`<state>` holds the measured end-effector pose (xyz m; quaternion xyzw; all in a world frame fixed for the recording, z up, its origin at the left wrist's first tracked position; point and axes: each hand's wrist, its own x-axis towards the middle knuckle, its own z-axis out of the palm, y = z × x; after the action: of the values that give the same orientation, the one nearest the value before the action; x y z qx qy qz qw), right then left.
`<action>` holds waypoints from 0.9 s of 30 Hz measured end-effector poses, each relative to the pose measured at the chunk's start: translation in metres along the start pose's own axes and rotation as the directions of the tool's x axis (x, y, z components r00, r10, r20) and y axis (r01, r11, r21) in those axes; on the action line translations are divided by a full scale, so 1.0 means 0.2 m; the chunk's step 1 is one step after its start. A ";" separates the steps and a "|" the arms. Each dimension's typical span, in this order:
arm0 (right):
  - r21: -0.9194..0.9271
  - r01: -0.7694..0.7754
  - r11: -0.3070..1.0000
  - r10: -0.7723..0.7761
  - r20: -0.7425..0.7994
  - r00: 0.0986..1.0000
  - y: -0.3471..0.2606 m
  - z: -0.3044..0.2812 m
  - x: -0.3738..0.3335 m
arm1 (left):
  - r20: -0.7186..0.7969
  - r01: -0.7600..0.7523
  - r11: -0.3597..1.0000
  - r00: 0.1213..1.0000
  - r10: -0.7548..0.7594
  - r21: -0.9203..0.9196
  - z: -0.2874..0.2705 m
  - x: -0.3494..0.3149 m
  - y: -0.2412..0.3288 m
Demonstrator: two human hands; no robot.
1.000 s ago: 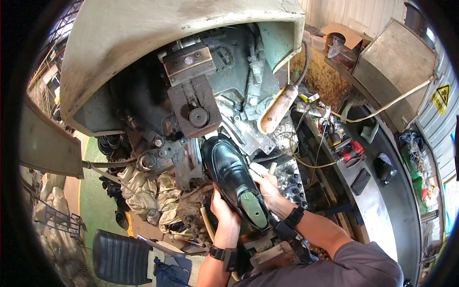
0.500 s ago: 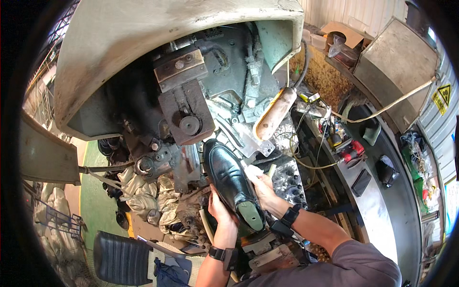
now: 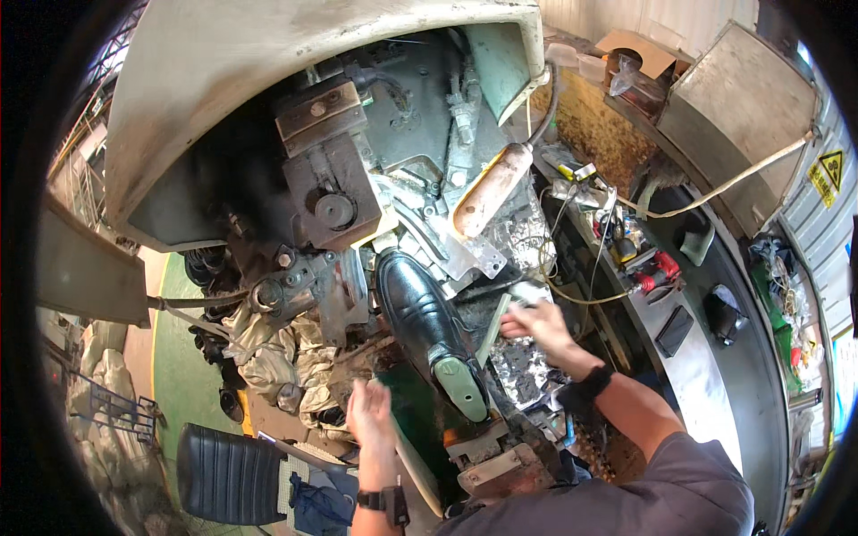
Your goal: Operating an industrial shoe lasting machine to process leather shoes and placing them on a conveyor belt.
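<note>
A black leather shoe (image 3: 416,304) sits with its toe under the machine's dark block and its heel toward me. A pale green last (image 3: 462,393) shows in its opening. My left hand (image 3: 369,415) is off the shoe, to its lower left, fingers stretched up and holding nothing. To the right of the shoe, my right hand (image 3: 545,329) is slightly blurred, with a whitish wad (image 3: 534,293) at its fingers that looks like cloth. A pale green stick (image 3: 493,330) stands between that hand and the shoe.
The machine's cream hood (image 3: 313,54) arches overhead. An elongated lamp (image 3: 492,190) hangs at the right of the machine. Farther right are a red power tool (image 3: 660,271), a dark phone-like slab (image 3: 675,330) and cables. A black chair (image 3: 228,473) stands at lower left.
Both hands have let go of the shoe, left hand down and leftward, right hand to the right with the white wad. The shoe now rests at the machine without my hands.
</note>
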<state>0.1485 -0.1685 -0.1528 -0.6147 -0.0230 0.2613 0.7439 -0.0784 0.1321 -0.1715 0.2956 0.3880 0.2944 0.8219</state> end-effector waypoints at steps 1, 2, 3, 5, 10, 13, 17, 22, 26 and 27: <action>-0.250 0.071 0.966 -0.100 -0.104 0.990 0.04 -0.14 0.00 | -0.095 -0.014 1.000 0.995 0.013 -0.007 -0.13 0.01 0.03; -0.449 0.010 0.894 -0.128 -0.235 0.964 0.09 -0.26 0.01 | -0.134 -0.013 1.000 0.991 0.009 -0.025 -0.25 0.01 0.04; -0.379 -0.188 0.906 0.013 -0.419 0.908 0.15 -0.32 0.07 | -0.275 0.007 0.999 0.961 -0.016 -0.035 -0.37 -0.01 0.04; -0.325 -0.274 0.905 0.178 -0.296 0.938 0.25 -0.42 0.10 | -0.276 -0.021 1.000 0.961 0.026 0.021 -0.53 -0.02 0.00; -0.277 -0.208 0.938 0.112 -0.324 0.939 0.24 -0.55 0.06 | -0.286 0.015 0.975 0.957 0.050 0.220 -0.86 -0.09 -0.11; -0.214 -0.154 0.965 0.066 -0.368 0.927 0.13 -0.67 -0.04 | -0.320 0.151 0.887 0.947 -0.004 0.435 -1.11 -0.09 -0.18; -0.221 -0.123 0.967 0.059 -0.273 0.960 0.11 -0.64 -0.21 | -0.376 0.380 0.756 0.907 -0.191 0.533 -1.28 -0.02 -0.39; -0.148 -0.070 0.986 0.052 -0.124 0.991 0.04 -0.38 -0.41 | -0.029 0.433 0.826 0.891 -0.454 0.360 -1.26 -0.01 -0.48; -0.181 -0.037 0.983 0.026 -0.067 0.997 -0.06 -0.19 -0.49 | -0.154 0.101 0.608 0.987 0.036 0.788 -1.14 -0.01 -0.26; -0.192 -0.027 0.981 0.019 -0.047 0.999 -0.06 -0.15 -0.50 | -0.139 0.032 0.596 0.981 0.134 0.802 -1.08 0.00 -0.19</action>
<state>0.0781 -0.2387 -0.1199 -0.6898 -0.0245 0.2526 0.6781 -0.2434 0.1626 -0.3113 0.6151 0.5444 0.1386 0.5532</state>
